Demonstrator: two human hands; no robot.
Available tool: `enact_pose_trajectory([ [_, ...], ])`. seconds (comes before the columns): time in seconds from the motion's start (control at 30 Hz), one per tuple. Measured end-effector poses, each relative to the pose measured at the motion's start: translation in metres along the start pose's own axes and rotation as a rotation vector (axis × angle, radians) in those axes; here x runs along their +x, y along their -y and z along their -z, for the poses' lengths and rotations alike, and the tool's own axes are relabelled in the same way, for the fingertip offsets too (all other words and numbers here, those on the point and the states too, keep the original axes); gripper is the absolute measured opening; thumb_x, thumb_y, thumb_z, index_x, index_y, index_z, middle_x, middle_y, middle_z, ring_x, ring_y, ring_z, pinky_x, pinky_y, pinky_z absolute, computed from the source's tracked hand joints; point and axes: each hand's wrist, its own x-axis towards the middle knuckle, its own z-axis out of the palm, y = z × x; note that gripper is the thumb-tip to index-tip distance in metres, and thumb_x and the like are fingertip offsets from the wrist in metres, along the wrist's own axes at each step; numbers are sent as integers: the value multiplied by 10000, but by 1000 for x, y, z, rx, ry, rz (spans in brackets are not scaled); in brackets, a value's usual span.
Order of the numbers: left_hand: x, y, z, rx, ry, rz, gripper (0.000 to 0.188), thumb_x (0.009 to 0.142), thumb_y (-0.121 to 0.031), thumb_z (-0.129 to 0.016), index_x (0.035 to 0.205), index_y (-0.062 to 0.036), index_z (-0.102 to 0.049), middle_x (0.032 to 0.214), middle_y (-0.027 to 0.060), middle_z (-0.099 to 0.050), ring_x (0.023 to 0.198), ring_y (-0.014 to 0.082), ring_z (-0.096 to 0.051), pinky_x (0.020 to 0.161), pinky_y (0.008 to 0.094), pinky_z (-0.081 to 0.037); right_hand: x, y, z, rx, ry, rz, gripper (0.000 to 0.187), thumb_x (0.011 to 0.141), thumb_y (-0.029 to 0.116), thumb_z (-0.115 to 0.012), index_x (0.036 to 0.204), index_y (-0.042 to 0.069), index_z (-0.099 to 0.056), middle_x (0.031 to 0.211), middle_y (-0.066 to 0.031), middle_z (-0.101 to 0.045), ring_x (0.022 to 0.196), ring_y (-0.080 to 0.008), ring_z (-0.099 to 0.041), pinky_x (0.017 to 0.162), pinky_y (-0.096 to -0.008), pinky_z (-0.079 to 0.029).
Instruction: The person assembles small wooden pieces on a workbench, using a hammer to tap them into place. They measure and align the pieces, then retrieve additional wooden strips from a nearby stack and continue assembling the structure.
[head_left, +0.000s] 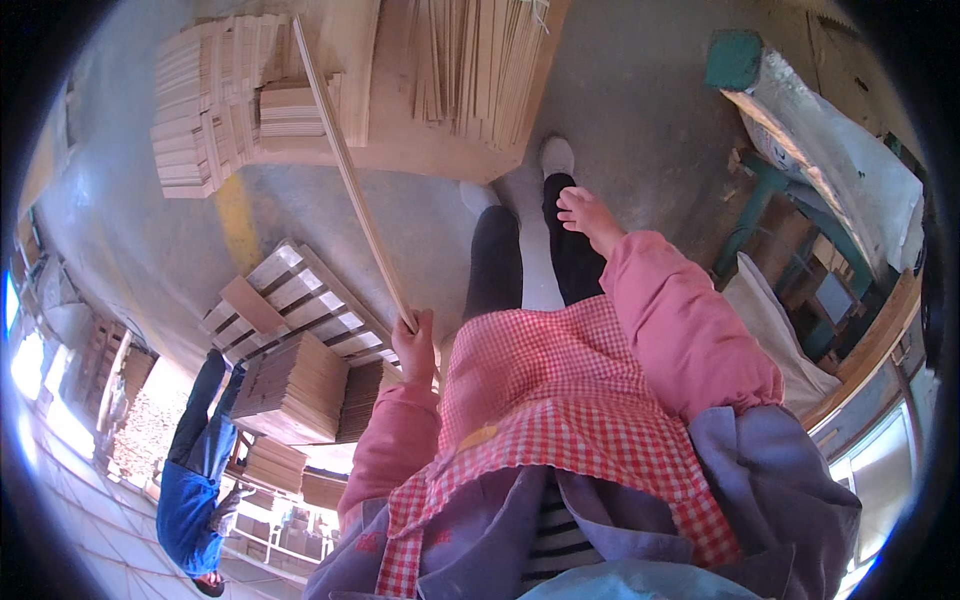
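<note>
My left hand [413, 345] is closed round one end of a long, thin wooden strip [355, 190]. The strip slants away to the upper left, and its far end lies in front of the stacked boards [215, 100]. My right hand [588, 217] hangs in front of my right leg, its fingers loosely bent and apart. Nothing shows in it, and it touches no wood.
Ahead lies a large board [430, 150] bearing long wooden slats [480, 60]. At left is a slatted pallet [300, 270], with a stack of boards [290, 385] beside it. A green-framed machine [765, 190] stands at right. Another person [195, 490] in blue is at lower left.
</note>
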Motion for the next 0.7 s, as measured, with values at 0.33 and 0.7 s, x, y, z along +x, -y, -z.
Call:
enact_pose_trajectory([
  [0.33, 45, -24, -82, -252, 135, 38, 102, 907, -119, -583, 895, -27, -540, 746, 14, -550, 685, 98, -534, 608, 242, -438, 133, 2, -28, 182, 13, 21, 286, 923, 186, -513, 1187, 76, -500, 916, -65, -591, 731, -183, -634, 514, -322, -529],
  [0.7, 139, -62, -146, -389, 21, -167, 93, 897, -80, -583, 926, 8, -572, 867, 65, -616, 748, 128, -573, 702, 248, -482, 153, 87, -112, -274, -332, 387, 381, 761, 288, -678, 1007, 2, -624, 963, -213, -658, 937, -373, -628, 790, -439, -507],
])
